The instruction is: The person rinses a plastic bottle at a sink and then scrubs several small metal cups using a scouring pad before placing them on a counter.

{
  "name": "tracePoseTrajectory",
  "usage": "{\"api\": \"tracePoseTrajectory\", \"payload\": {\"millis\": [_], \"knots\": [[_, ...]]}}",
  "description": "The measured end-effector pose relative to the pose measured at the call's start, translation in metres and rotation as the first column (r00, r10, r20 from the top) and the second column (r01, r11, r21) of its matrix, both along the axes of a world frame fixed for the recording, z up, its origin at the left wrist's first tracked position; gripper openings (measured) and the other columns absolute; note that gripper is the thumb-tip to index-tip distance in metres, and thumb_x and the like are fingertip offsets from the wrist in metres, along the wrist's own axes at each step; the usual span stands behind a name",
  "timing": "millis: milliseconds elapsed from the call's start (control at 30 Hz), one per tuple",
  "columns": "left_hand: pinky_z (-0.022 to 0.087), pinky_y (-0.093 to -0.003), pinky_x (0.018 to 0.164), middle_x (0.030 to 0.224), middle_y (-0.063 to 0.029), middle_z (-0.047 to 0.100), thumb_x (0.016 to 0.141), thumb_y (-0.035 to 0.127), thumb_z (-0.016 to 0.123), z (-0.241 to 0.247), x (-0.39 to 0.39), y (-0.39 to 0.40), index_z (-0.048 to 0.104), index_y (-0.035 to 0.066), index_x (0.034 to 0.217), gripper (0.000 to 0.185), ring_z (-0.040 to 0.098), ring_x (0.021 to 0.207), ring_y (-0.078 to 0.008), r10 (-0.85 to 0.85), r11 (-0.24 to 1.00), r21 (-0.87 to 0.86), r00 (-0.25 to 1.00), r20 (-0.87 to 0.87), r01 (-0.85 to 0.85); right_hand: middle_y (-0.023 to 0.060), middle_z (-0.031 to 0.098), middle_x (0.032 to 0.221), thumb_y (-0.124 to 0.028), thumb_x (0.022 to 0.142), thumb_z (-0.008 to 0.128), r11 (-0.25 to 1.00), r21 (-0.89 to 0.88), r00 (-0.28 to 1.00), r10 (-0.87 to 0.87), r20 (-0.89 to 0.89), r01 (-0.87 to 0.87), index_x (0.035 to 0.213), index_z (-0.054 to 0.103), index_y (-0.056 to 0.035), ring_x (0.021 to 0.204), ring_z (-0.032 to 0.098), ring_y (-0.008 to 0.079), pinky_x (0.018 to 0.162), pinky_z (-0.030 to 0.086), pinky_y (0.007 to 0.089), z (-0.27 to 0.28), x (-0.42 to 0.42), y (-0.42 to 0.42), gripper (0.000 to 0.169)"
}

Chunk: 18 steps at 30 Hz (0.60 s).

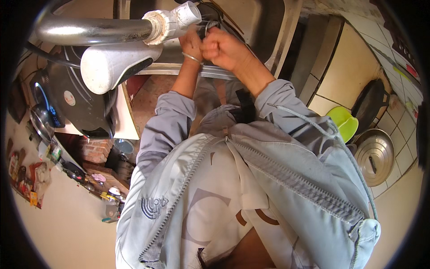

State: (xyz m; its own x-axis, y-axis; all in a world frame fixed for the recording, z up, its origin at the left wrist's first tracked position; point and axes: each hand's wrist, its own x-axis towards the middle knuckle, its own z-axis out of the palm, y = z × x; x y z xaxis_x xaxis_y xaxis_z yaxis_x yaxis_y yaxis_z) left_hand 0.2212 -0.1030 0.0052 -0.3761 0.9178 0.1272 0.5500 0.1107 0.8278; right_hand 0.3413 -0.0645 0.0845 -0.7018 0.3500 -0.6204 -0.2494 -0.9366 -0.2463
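Observation:
Over the stainless steel sink [168, 70], both hands are close together below the white tap outlet [188, 15]. My left hand [191, 43], with a pale bangle [192, 58] at the wrist, is blurred and partly behind the outlet. Its fingers are too unclear to tell whether it holds anything. My right hand [223, 47] has its fingers curled and touches or nearly touches the left. A small shiny thing [211, 25] shows by its thumb; whether the hand grips it cannot be told. Behind the hands, a dark vessel [213, 9] and a thin brown stick [230, 18] are in the sink.
A curved metal spout [94, 32] with a white tap body [107, 67] hangs over the left side. A dark appliance [74, 90] stands on a surface at left. At right are a lime-green plastic vessel [342, 124], a dark wok [369, 104] and a metal lid [374, 156].

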Motion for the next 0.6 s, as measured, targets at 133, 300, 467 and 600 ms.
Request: {"api": "tracePoseTrajectory", "payload": {"millis": [133, 300, 467, 600], "knots": [[0.050, -0.0315, 0.066, 0.091, -0.0126, 0.062, 0.086, 0.028, 0.044, -0.002, -0.001, -0.008, 0.059, 0.001, 0.103, 0.035, 0.062, 0.080, -0.0262, 0.233, 0.941, -0.338, 0.709, 0.666, 0.008, 0.0079, 0.057, 0.078, 0.003, 0.075, 0.047, 0.308, 0.725, 0.787, 0.203, 0.582, -0.616, 0.097, 0.053, -0.0065, 0.061, 0.055, 0.0221, 0.052, 0.044, 0.0318, -0.027, 0.023, 0.000, 0.024], [0.038, -0.0236, 0.032, 0.079, -0.0119, 0.062, 0.091, 0.029, 0.034, 0.014, -0.008, 0.006, 0.058, 0.002, 0.098, 0.037, 0.060, 0.061, -0.0211, 0.489, 0.765, -0.550, 0.254, 0.835, 0.335, -0.0044, 0.052, 0.122, -0.009, 0.076, 0.054, -0.810, 0.135, 0.571, -0.274, 0.774, -0.571, 0.104, 0.057, -0.0186, 0.098, 0.057, 0.0233, 0.081, 0.044, 0.0401, -0.029, 0.035, 0.033, 0.030], [0.034, -0.0221, 0.029, 0.080, -0.0132, 0.061, 0.091, 0.024, 0.031, 0.002, -0.031, 0.007, 0.053, 0.002, 0.101, 0.033, 0.059, 0.060, -0.0211, 0.483, 0.685, -0.430, 0.076, 0.873, 0.587, -0.0095, 0.050, 0.123, -0.014, 0.079, 0.052, -0.847, 0.091, 0.642, -0.322, 0.696, -0.523, 0.106, 0.054, -0.0204, 0.103, 0.056, 0.0194, 0.084, 0.043, 0.0397, -0.022, 0.036, 0.039, 0.028], [0.049, -0.0322, 0.046, 0.084, -0.0115, 0.061, 0.092, 0.028, 0.032, 0.012, -0.010, 0.008, 0.055, 0.005, 0.102, 0.034, 0.060, 0.067, -0.0197, 0.482, 0.780, -0.602, 0.449, 0.752, 0.170, 0.0044, 0.057, 0.109, -0.004, 0.078, 0.050, -0.375, 0.544, 0.626, -0.140, 0.767, -0.751, 0.100, 0.053, -0.0109, 0.072, 0.063, 0.0254, 0.058, 0.049, 0.0379, -0.030, 0.025, 0.004, 0.023]]}}
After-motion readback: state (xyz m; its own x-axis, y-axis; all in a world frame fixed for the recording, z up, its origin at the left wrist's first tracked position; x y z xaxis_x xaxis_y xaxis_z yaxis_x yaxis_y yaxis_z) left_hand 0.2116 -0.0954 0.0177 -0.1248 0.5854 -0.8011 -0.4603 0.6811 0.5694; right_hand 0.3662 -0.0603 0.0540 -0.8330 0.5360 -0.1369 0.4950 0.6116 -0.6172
